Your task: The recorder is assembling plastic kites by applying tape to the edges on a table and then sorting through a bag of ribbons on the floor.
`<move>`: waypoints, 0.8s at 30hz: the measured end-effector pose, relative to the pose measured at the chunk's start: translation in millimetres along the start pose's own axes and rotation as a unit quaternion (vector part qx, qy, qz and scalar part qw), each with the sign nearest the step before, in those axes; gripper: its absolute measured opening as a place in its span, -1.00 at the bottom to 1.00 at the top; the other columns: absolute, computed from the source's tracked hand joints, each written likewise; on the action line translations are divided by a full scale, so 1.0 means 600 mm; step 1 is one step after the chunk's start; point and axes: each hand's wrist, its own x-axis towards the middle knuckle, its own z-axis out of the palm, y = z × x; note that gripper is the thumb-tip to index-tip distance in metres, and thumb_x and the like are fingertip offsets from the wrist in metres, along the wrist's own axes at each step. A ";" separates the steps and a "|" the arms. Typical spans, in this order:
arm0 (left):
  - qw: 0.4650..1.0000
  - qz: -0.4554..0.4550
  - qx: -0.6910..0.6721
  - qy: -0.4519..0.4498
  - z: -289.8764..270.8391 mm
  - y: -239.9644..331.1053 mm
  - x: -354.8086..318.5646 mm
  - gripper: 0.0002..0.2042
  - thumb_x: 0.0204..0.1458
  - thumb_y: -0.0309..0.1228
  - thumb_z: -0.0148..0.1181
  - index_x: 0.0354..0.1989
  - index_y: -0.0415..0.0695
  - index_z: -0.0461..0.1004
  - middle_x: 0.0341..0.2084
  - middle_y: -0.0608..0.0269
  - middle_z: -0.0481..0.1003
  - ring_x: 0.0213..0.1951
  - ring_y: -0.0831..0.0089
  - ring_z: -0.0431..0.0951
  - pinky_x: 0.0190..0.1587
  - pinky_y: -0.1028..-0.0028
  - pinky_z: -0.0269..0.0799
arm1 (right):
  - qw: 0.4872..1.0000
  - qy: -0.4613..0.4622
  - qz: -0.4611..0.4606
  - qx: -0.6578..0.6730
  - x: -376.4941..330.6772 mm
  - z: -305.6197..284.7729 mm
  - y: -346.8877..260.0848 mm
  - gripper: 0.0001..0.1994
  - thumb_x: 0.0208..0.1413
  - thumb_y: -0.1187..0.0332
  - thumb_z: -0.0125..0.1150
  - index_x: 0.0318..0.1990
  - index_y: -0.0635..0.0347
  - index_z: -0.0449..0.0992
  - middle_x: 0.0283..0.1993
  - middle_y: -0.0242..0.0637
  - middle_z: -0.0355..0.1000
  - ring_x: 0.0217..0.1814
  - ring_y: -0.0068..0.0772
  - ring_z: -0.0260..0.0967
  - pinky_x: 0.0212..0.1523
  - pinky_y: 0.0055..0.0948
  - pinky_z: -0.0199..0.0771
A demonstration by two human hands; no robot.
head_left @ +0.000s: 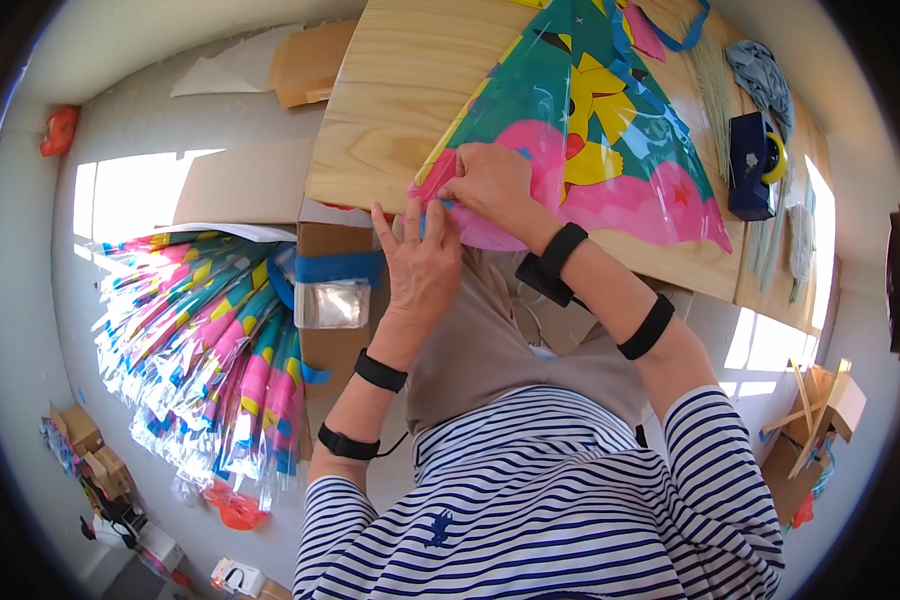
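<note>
A triangular kite [660,195] of thin shiny film, printed green, pink and yellow with a cartoon figure, lies on the wooden table and reaches over its near edge. At its near left corner, my right hand [488,188] pinches the pink film with thumb and forefinger. Just beside it, my left hand [420,262] has its fingers stretched and spread, the tips touching the same corner. A small blue bit shows between the two hands. What exactly lies under the right fingertips is hidden.
The wooden table [385,110] carries a dark blue tape dispenser [750,175], thin sticks [708,85] and a grey cloth [760,72] on the right. At my left, many wrapped, folded kites [205,340] fan out beside a cardboard box [320,242]. A clear packet [332,305] hangs there.
</note>
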 end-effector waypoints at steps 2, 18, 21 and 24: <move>1.000 0.004 0.004 0.006 0.001 -0.002 -0.001 -0.52 -0.15 -0.36 0.35 0.00 -0.29 0.49 0.04 0.12 0.38 0.20 0.09 0.32 0.28 -0.40 -0.06 | 1.000 0.013 -0.003 0.001 0.008 0.008 0.006 -0.68 -0.28 0.10 0.48 -0.57 0.12 0.52 -0.46 -0.20 0.52 -0.34 -0.08 0.51 -0.39 -0.12 0.42; 0.998 -0.035 -0.055 -0.024 -0.031 0.001 0.029 -0.70 -0.01 -0.31 0.36 -0.11 -0.11 0.52 -0.12 0.24 0.51 0.13 0.22 0.43 0.32 -0.40 -0.19 | 0.974 0.112 -0.054 0.192 -0.164 -0.115 0.128 -0.84 0.00 0.38 0.32 -0.38 0.29 0.51 -0.41 -0.08 0.48 -0.36 -0.10 0.45 -0.33 -0.23 0.41; 0.995 -0.058 -0.068 -0.033 -0.035 -0.008 0.040 -0.75 0.01 -0.35 0.33 -0.13 -0.09 0.53 -0.19 0.24 0.53 0.09 0.21 0.46 0.34 -0.34 -0.16 | 0.969 0.187 0.035 0.158 -0.222 -0.172 0.225 -0.88 0.03 0.42 0.27 -0.39 0.29 0.50 -0.40 -0.07 0.49 -0.35 -0.04 0.46 -0.34 -0.22 0.40; 0.994 -0.091 -0.059 -0.022 -0.032 -0.030 0.058 -0.78 0.03 -0.38 0.30 -0.15 -0.09 0.54 -0.19 0.21 0.53 0.06 0.18 0.46 0.34 -0.29 -0.10 | 0.959 0.232 0.107 0.122 -0.278 -0.200 0.309 -0.89 0.03 0.45 0.28 -0.38 0.32 0.51 -0.47 -0.08 0.47 -0.42 -0.16 0.46 -0.35 -0.29 0.41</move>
